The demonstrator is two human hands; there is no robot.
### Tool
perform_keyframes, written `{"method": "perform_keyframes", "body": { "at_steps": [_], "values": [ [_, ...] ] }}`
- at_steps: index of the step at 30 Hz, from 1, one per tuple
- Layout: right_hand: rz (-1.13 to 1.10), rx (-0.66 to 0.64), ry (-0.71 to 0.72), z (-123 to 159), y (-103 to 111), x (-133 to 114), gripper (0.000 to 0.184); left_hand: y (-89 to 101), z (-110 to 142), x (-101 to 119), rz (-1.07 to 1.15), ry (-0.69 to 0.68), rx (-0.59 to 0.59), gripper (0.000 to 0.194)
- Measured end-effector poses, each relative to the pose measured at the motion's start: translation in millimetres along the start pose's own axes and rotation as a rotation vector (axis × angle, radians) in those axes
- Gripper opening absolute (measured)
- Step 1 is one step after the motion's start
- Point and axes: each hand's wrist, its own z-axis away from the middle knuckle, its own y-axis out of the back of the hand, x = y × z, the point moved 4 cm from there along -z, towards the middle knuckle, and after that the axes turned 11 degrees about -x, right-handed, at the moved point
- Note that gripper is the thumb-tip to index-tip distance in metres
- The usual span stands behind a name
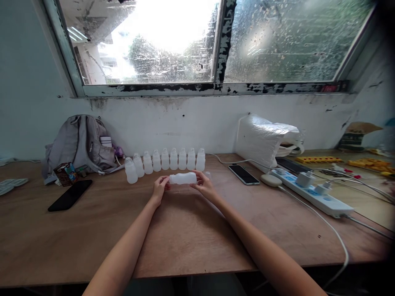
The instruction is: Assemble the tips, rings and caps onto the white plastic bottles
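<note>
A frosted white plastic bottle (183, 178) lies sideways in the air between my hands, just above the wooden table. My left hand (159, 189) pinches its neck end on the left. At the other end, my right hand (203, 185) grips the base between thumb and fingers. Behind them stands a curved row of several similar upright bottles (165, 159) with clear caps, the leftmost bottle (131, 170) nearest to me. A small clear cap (208, 175) shows on the table just behind my right hand, partly hidden by it.
On the left are a grey backpack (80, 139), a small box (66, 173) and a black phone (70, 195). To the right lie another phone (243, 174), a round white pad (270, 180), a power strip (314, 193) with cables, and a silvery bag (259, 137).
</note>
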Motion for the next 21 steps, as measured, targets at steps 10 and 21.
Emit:
{"method": "perform_keyframes", "body": {
  "at_steps": [10, 21],
  "values": [
    [-0.031, -0.050, -0.083, 0, 2, 1, 0.048, 1.0, -2, -2, -0.005, 0.002, -0.011, 0.028],
    [-0.210, -0.286, -0.243, 7, 1, -15, 0.039, 0.2, -2, -2, 0.013, 0.017, -0.027, 0.029]
  ]
}}
